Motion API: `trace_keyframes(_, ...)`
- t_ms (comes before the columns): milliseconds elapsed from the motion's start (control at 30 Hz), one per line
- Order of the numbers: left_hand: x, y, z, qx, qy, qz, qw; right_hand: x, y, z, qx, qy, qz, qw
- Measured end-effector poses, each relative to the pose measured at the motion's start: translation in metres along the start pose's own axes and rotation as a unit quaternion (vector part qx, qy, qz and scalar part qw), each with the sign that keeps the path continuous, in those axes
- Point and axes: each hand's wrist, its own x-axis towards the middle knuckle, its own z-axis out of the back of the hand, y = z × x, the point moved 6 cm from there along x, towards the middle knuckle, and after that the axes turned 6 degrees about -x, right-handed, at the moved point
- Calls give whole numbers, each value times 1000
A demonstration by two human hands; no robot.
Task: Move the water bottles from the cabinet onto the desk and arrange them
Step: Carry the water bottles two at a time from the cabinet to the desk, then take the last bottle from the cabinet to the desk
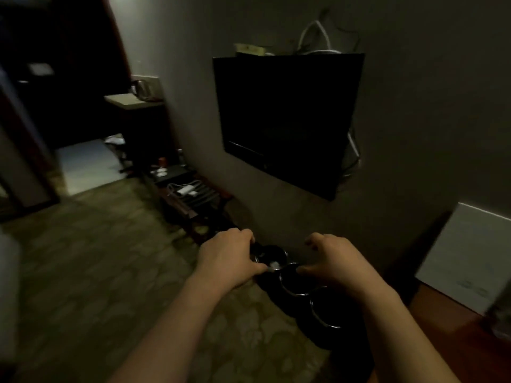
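No water bottle shows clearly in this dim, blurred head view. Low in front of me, at the foot of the wall, stands a row of three dark round containers with shiny rims. My left hand (231,258) curls over the rim of the farthest container (272,254), thumb next to a small white thing inside it. My right hand (330,262) hovers over the middle container (293,280) with fingers loosely curled and holding nothing, thumb close to the rim. The nearest container (329,310) lies under my right forearm. The reddish wooden desk (456,344) is at the lower right.
A black TV (287,120) hangs on the wall above my hands. To the left stand a slatted rack (193,197) holding small items and a cabinet bearing a kettle (141,88). A white panel (464,258) leans on the desk. Patterned carpet (110,272) covers the floor.
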Motion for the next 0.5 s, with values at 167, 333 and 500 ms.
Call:
trace_keyframes(167, -16, 107, 30, -13, -10, 80, 997, 50, 100, -22, -13, 5, 75, 997)
trace_keyframes(333, -14, 182, 46, -43, -35, 139, 989, 103, 175, -39, -32, 28, 142, 989)
trace_keyframes(500, 16, 249, 57, -39, -45, 182, 981, 174, 233, -55, -29, 47, 188, 981)
